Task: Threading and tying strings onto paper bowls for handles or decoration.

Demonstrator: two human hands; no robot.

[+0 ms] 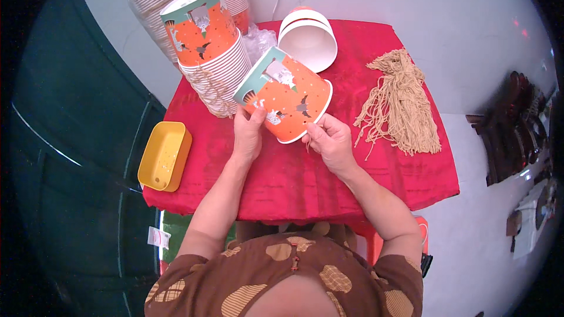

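Observation:
My left hand [248, 132] is closed on a paper bucket [288, 95], thumb on its orange side near the base. The bucket is tilted, its white rim toward the lower right. It is orange and green, with printed bats and pale figures, and a small dark hole shows near the rim. At that hole, the thumb and fingers of my right hand [330, 141] are pinched together against the rim. A short bit of string [308, 147] hangs below these fingers; the rest of it is hidden.
Left of the bucket stands a tall nested bucket stack [202, 35] with string loops along its side. Wrapped stacks [155, 0] are behind it. White-lined buckets [308, 44] lie at the back. A tan string bundle [402, 105] rests right, a yellow tray [165, 155] left, on the red cloth [282, 188].

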